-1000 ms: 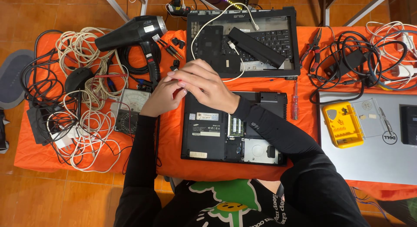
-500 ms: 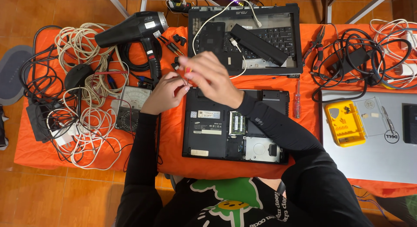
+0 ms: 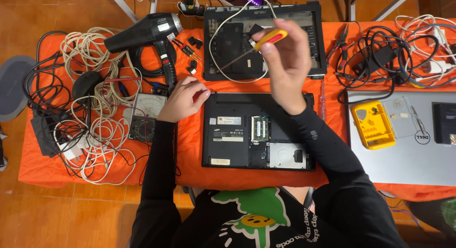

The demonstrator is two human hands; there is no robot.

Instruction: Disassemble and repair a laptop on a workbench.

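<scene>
So my right hand (image 3: pixel 285 63) is up off the table, fingers wrapped around a screwdriver with a red-and-yellow handle (image 3: pixel 270 38), its thin metal shaft pointing down and left over the gutted black laptop chassis (image 3: pixel 263 39) at the back of the table. My left hand (image 3: pixel 183 98) is resting on the orange tablecloth (image 3: pixel 190 148), loosely curled with fingertips pinched together; can't tell if there's anything tiny in there. It sits just beside the left edge of the black laptop flipped bottom-up (image 3: pixel 237 134), which lies right in front of me with its cover off, so the green memory sticks (image 3: pixel 260 129) and the silver hard drive bay (image 3: pixel 290 156) are showing. A thin white cable (image 3: pixel 212 44) loops across the back chassis. Just left of my left hand there's an analog multimeter with a dial face (image 3: pixel 145 116), and beyond it a big tangle of cream and black cords (image 3: pixel 95 115). A black hair dryer (image 3: pixel 147 32) lies at the back left. Over on the right: red-handled pliers (image 3: pixel 343 51), a pile of black power cables (image 3: pixel 380 58), a yellow bit case with a clear lid (image 3: pixel 373 124) and a closed silver laptop (image 3: pixel 403 153) it sits on.
</scene>
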